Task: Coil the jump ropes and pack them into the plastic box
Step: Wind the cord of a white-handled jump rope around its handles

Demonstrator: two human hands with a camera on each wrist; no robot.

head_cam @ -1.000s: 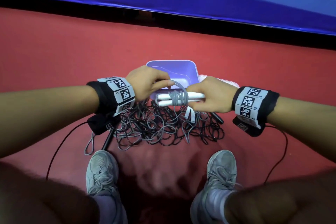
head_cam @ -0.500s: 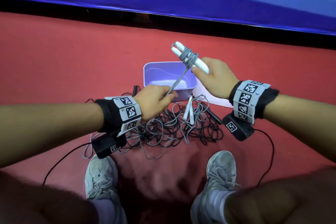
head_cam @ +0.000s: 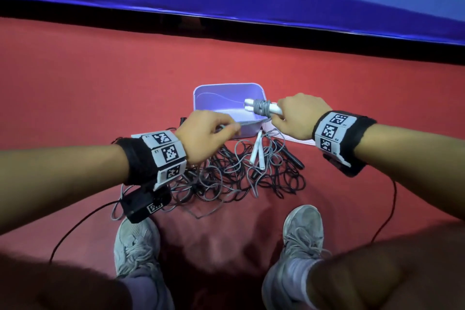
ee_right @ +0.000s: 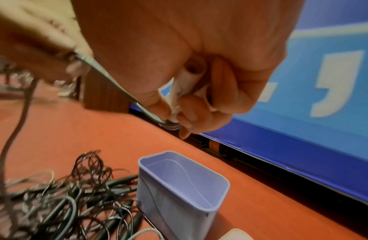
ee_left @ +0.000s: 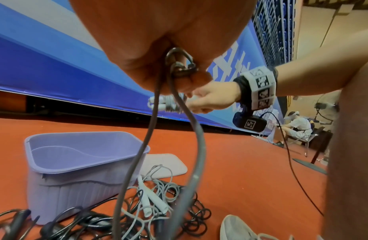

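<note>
Red floor before a blue banner: right hand [head_cam: 297, 116] grips paired white handles [head_cam: 261, 107] above the purple box [head_cam: 201, 93], left hand [head_cam: 203, 133] pinching gray cord [ee_left: 197, 146] taut for wrapping, while tangled ropes [head_cam: 239, 178] lie near the box.

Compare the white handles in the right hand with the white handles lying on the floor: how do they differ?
The held handles are gripped by the right hand above the plastic box, with grey cord wound around them. The floor handles lie untouched in the tangled pile, their cord loose. Both pairs are white and lie side by side.
</note>
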